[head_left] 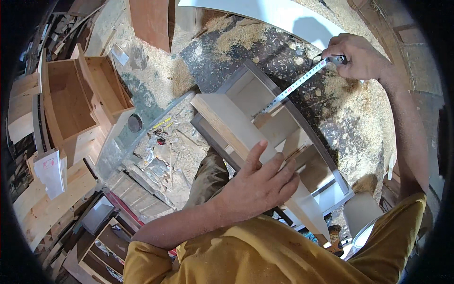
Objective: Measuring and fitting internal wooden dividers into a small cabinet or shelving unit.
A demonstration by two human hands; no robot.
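My right hand is closed round a tape measure at the upper right. Its white blade is pulled out and slants down leftward into a compartment of a grey wooden cabinet frame. Across the frame lies a thick pale board, its raw wood edge turned toward me. My left hand rests over this board with its fingers apart. Part of the board is hidden beneath that hand, and the blade's far end is hard to make out inside the frame.
Wooden drawer boxes stand at the left, with a paper sheet below them. Sawdust and scraps cover the floor. A white panel lies at the far side, beside a reddish-brown board. An open wooden box is at lower left.
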